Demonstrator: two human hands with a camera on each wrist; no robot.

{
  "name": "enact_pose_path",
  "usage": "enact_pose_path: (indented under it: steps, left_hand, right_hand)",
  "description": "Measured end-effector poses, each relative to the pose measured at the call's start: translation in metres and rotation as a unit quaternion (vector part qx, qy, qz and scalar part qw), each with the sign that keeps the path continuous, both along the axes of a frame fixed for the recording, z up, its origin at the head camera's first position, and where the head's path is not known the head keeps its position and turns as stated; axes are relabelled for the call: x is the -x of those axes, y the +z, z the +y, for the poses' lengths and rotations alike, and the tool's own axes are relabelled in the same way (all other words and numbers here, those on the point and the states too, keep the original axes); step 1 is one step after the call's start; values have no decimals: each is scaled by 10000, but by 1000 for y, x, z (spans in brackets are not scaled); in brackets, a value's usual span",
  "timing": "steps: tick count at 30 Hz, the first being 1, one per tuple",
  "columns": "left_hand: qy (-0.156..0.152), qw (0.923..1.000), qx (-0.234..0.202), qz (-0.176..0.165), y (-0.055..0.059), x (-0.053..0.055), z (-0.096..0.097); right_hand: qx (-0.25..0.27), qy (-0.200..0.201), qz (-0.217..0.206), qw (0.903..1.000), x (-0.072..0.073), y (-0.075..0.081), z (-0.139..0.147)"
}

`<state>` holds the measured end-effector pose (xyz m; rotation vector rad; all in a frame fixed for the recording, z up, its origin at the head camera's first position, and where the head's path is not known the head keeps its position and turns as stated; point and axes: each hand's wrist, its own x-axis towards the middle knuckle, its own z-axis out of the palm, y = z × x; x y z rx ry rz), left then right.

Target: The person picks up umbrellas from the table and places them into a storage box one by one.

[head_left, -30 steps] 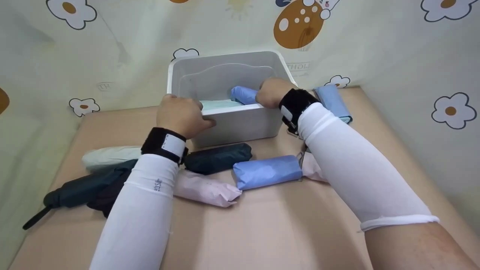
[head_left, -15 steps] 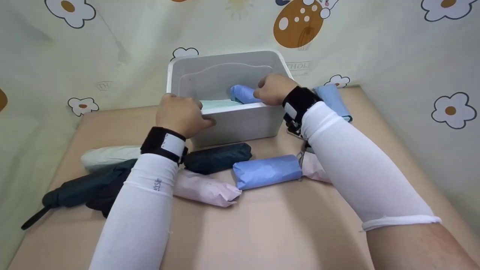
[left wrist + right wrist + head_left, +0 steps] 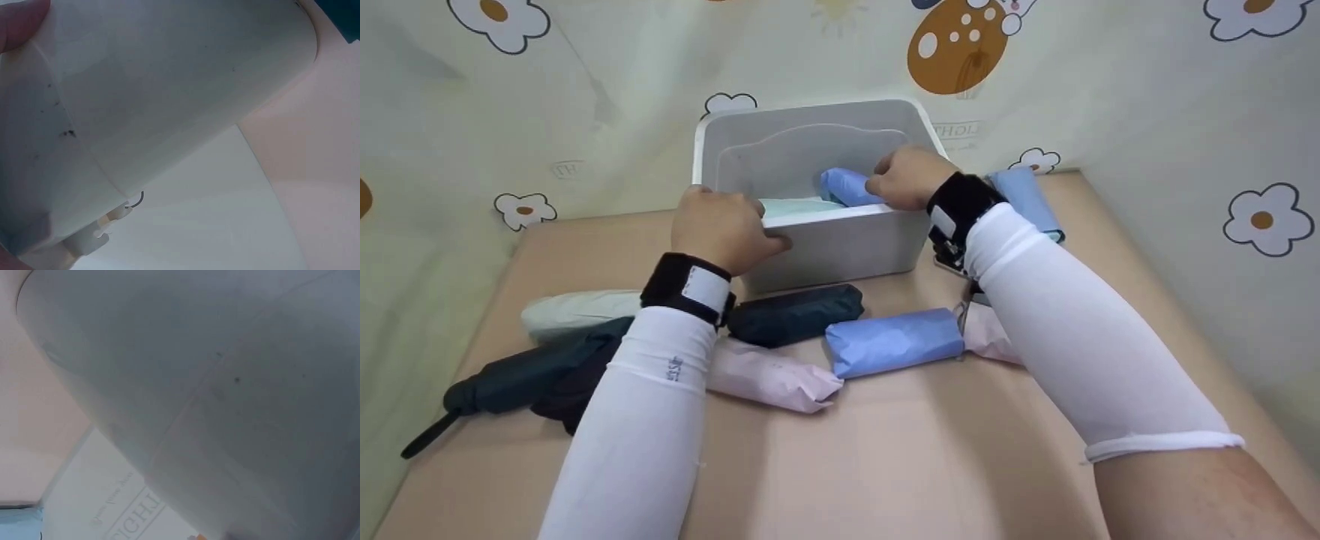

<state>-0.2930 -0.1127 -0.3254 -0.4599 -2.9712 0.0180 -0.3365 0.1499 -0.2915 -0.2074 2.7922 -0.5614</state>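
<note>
A light grey plastic box stands near the back of the table, partly turned. Its front left corner is gripped by my left hand, the thumb pressing on the outer wall, also seen in the left wrist view. At the right end of the front rim, my right hand holds the box edge with curled fingers; its fingertips are partly hidden. Inside, close to those fingers, lies a blue folded umbrella beside a pale mint one. Both wrist views mostly show the box's outer wall.
Several folded umbrellas lie before the box: pale, dark green with strap, dark green, pink and blue. Another pink one is partly under my right arm. A light blue one lies back right, near the patterned wall covering.
My right hand has shifted slightly up and to the right along the box rim. The left hand, box and umbrellas look almost unchanged.
</note>
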Motion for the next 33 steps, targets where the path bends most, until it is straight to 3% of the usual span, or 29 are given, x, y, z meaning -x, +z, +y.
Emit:
enact_pose_path:
  steps: [3, 10, 17, 26, 33]
  left_hand:
    - [-9, 10000, 4, 18, 0, 0, 0]
    - [-24, 10000, -33, 46, 0, -1, 0]
    - [-30, 10000, -4, 60, 0, -1, 0]
    - [-35, 10000, -5, 76, 0, -1, 0]
    - [-52, 9999, -3, 149, -1, -1, 0]
  right_hand:
    - [63, -14, -27, 10000, -1, 0, 0]
    - [-86, 169, 344, 9992, -1, -1, 0]
    - [-48, 108, 239, 9996, -1, -1, 1]
    - [233, -7, 317, 9992, -1, 0, 4]
    - [723, -119, 646, 9952, -2, -3, 8]
